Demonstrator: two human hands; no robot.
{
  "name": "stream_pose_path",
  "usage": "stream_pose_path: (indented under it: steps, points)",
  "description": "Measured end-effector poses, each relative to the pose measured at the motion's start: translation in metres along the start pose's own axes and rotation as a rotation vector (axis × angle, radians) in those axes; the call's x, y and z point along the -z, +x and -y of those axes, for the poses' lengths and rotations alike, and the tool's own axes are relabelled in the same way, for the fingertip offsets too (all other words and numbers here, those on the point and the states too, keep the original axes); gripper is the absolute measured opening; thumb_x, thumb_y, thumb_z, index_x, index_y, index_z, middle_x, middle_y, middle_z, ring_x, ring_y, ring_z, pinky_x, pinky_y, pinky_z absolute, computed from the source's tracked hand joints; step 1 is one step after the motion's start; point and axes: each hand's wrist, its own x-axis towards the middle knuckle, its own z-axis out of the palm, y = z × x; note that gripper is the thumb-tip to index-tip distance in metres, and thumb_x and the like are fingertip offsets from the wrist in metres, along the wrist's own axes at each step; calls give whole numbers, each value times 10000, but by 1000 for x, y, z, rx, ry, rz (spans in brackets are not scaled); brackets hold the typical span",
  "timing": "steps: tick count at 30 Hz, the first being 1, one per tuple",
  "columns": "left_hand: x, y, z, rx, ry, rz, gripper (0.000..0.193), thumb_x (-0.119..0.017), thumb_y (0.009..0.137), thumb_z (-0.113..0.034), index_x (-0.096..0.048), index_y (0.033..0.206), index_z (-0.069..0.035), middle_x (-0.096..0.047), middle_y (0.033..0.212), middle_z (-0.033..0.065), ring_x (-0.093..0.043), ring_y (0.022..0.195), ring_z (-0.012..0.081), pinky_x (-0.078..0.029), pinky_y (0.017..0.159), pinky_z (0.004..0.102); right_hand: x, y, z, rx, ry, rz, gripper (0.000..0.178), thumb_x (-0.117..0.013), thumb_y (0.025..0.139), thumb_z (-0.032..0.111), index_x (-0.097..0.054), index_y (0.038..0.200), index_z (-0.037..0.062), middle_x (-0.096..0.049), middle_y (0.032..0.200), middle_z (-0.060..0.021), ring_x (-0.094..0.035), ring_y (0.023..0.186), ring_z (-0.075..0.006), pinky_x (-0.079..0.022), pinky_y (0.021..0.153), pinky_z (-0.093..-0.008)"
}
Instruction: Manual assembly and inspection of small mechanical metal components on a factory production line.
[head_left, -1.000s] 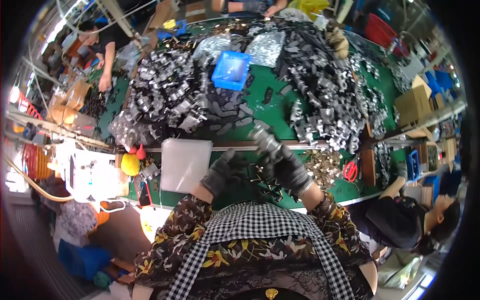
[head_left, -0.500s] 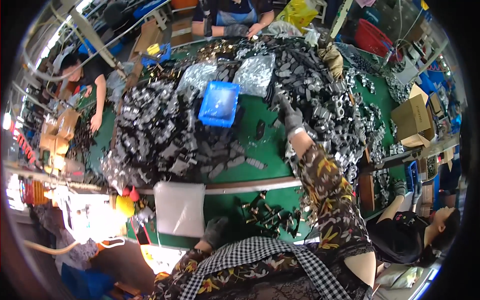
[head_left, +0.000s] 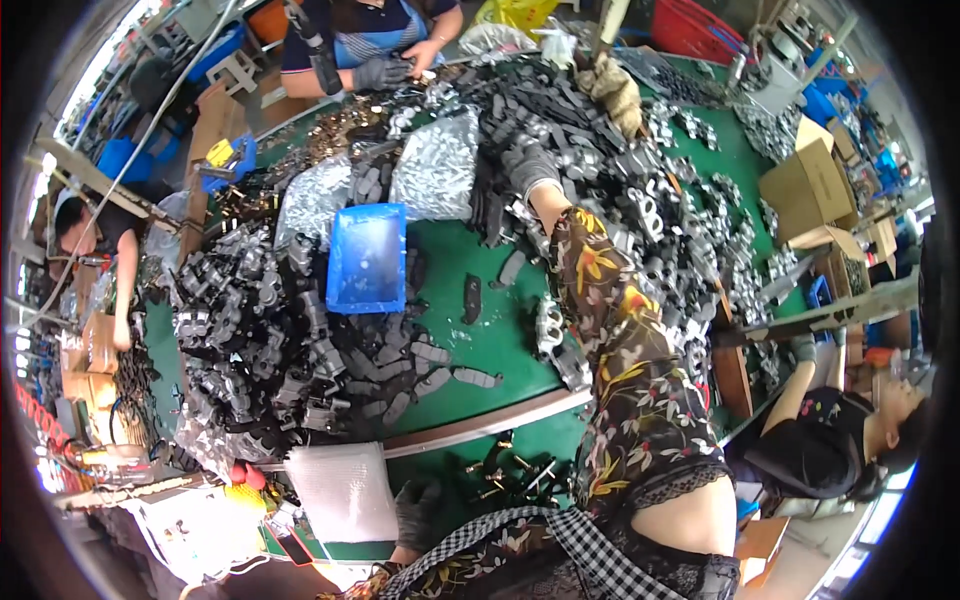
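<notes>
Right hand [head_left: 530, 165]: grey-gloved, stretched to upper centre of frame, fingers sunk in the pile of dark metal parts [head_left: 590, 120]; grip hidden, cannot tell.
Left hand [head_left: 415, 512]: dark-gloved, low centre, resting spread on the green table [head_left: 500, 340] beside small brass fittings [head_left: 510, 470].
Blue tray [head_left: 368, 257]: rectangular, centre-left.
Clear bags [head_left: 435, 165]: silvery, above the tray.
White foam sheet [head_left: 342, 490]: lower left.
Cardboard boxes [head_left: 808, 185]: brown, right.

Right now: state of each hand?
Left hand: gloved, resting on the green table edge, holding nothing visible.
Right hand: gloved, reaching into the dark metal parts pile; grip cannot be told.
</notes>
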Motion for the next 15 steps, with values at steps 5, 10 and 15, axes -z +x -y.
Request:
stream_pose_path:
  steps: [5,10,15]
  points:
    - [-11,-1,-48,49,-27,93,141,-649,842,-144,-617,935,-42,-607,778,16,-549,678,120,-458,597,249,109,-55,-11,314,-44,-45,372,-709,752,352,-633,992,79,-633,917,-204,-604,866,-363,-485,761,-435]
    - [-12,-18,-54,202,-320,16,159,-630,854,-157,-620,959,-38,-607,783,24,-551,669,115,-456,595,250,216,-82,-49,104,-501,-169,230,-605,803,308,-678,865,99,-668,907,-167,-658,849,-308,-523,713,-399]
    - [-9,-23,-41,-199,86,34,190,-613,866,-174,-618,991,-30,-609,783,26,-557,662,107,-459,575,251,200,-91,-115,163,-663,25,208,-586,817,270,-683,907,110,-669,926,-141,-652,881,-311,-521,739,-398]
